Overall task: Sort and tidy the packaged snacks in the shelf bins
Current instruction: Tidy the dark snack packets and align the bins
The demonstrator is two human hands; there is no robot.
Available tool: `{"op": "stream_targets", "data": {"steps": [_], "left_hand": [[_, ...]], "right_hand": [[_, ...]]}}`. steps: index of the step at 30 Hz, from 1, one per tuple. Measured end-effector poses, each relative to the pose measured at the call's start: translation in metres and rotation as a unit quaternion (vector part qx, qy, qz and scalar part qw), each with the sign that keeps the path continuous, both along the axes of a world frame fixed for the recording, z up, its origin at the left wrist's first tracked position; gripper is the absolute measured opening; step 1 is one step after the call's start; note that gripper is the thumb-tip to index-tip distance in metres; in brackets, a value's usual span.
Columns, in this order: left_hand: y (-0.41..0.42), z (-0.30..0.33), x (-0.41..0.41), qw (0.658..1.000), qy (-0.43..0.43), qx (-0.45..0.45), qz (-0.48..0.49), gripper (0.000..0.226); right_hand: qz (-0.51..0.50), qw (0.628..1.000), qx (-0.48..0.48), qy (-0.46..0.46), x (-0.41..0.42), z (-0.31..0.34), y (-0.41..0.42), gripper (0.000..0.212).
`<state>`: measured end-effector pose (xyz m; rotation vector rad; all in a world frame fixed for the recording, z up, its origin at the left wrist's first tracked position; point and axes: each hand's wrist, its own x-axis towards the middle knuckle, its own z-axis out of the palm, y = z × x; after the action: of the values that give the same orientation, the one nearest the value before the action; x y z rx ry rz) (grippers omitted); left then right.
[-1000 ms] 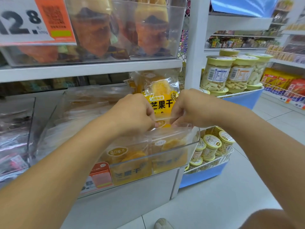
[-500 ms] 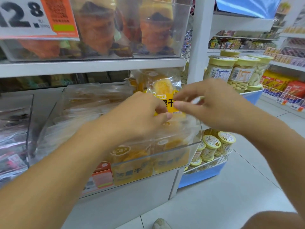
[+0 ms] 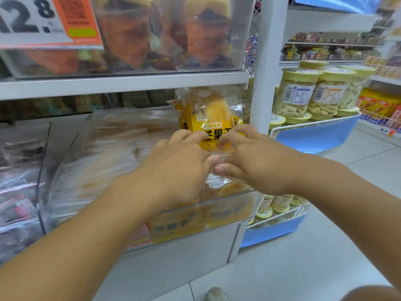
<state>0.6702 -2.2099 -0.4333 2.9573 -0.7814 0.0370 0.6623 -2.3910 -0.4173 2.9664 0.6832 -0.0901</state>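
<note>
A clear plastic bin (image 3: 225, 203) on the lower shelf holds yellow dried-mango packs. One pack (image 3: 213, 115) stands upright at the back of the bin, its yellow label facing me. My left hand (image 3: 180, 168) and my right hand (image 3: 249, 157) meet over the bin, thumbs almost touching. Both pinch the clear top edge of a front mango pack (image 3: 223, 185), fingers curled over it in front of the upright pack. More packs (image 3: 178, 227) show through the bin's front wall.
A second clear bin (image 3: 104, 148) of pale packets lies left of the mango bin. An upper bin (image 3: 152, 35) holds orange snacks behind a price tag (image 3: 43, 20). Right of a white shelf post (image 3: 267, 68) stand lidded jars (image 3: 297, 92) on a blue rack.
My right hand has come back down and left from its raised position and joined the left hand on the front pack's top edge. The view has shifted slightly.
</note>
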Motion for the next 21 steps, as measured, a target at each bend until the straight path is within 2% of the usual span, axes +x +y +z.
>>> {"op": "stream_targets", "data": {"steps": [2,3,4,6,7,8,9,11,14,15,17,19,21], "left_hand": [[-0.002,0.001,0.002,1.000,-0.001,0.013,-0.006,0.044],[0.000,0.001,0.002,1.000,-0.001,0.004,-0.014,0.043],[0.003,0.001,0.003,0.999,-0.004,-0.030,-0.019,0.043],[0.011,0.005,0.006,0.982,-0.035,-0.185,-0.006,0.041],[0.016,0.008,0.010,0.965,-0.057,-0.254,0.023,0.036],[0.020,0.013,0.015,0.950,-0.071,-0.298,0.059,0.031],[0.024,0.017,0.024,0.942,-0.062,-0.317,0.095,0.029],[0.025,0.022,0.039,0.938,0.013,-0.320,0.134,0.033],[0.013,0.016,0.052,0.951,0.080,-0.277,0.111,0.060],[0.008,0.013,0.052,0.960,0.083,-0.249,0.097,0.056],[0.001,0.008,0.057,0.967,0.088,-0.221,0.087,0.052],[-0.001,0.008,0.064,0.955,0.107,-0.256,0.101,0.067],[0.000,0.012,0.074,0.929,0.120,-0.325,0.134,0.076]], "right_hand": [[-0.006,1.000,0.010,0.025,0.002,0.000,-0.001,0.097],[-0.010,0.999,0.044,0.026,0.001,0.001,-0.002,0.094],[-0.021,0.993,0.118,0.006,0.001,0.003,-0.006,0.089],[-0.072,0.941,0.326,-0.062,0.003,0.006,-0.017,0.070],[-0.099,0.905,0.400,-0.104,0.007,0.006,-0.022,0.055],[-0.124,0.884,0.425,-0.147,0.012,0.007,-0.024,0.040],[-0.150,0.878,0.420,-0.174,0.019,0.006,-0.023,0.034],[-0.185,0.881,0.399,-0.174,0.034,0.002,-0.018,0.044],[-0.196,0.901,0.329,-0.204,0.050,-0.001,-0.009,0.036],[-0.202,0.908,0.304,-0.207,0.052,-0.001,-0.007,0.032],[-0.213,0.919,0.279,-0.181,0.055,-0.003,-0.002,0.036],[-0.215,0.924,0.282,-0.143,0.057,-0.004,0.005,0.036],[-0.209,0.917,0.322,-0.108,0.062,-0.002,0.008,0.033]]}}
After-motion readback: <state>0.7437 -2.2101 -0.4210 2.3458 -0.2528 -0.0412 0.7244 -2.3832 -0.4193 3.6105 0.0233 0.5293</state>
